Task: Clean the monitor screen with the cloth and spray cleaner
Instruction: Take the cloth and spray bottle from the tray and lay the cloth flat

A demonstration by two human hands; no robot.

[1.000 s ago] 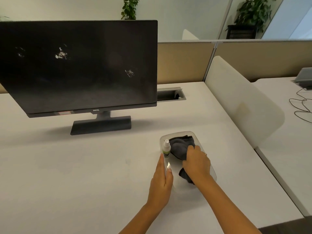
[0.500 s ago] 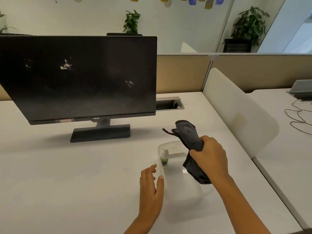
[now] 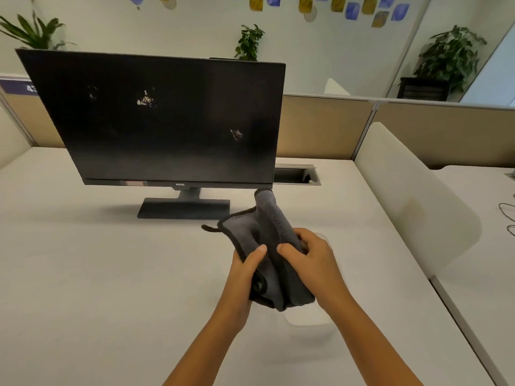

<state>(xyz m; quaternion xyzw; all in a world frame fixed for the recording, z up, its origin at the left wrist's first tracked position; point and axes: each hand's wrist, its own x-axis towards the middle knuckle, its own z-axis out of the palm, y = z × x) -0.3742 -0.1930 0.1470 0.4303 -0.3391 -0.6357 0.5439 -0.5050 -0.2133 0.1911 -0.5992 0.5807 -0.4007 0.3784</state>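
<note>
A black monitor (image 3: 167, 121) stands on the white desk (image 3: 83, 274), its dark screen marked with a few pale smudges. A grey cloth (image 3: 264, 227) with a dark hem is held up in front of me, over a clear plastic tray (image 3: 309, 320). My left hand (image 3: 245, 274) pinches the cloth's left side with thumb on top. My right hand (image 3: 312, 260) grips its right side. The spray bottle is hidden behind the cloth and my hands.
A white curved divider panel (image 3: 412, 201) rises at the desk's right edge. A cable slot (image 3: 295, 174) is cut into the desk behind the monitor's right corner. Beige partitions (image 3: 320, 126) close off the back. Cables (image 3: 507, 215) lie on the neighbouring desk.
My right hand lifted the cloth out of the tray. My left hand rose from beside the tray and took hold of the cloth too. The view tilted upward.
</note>
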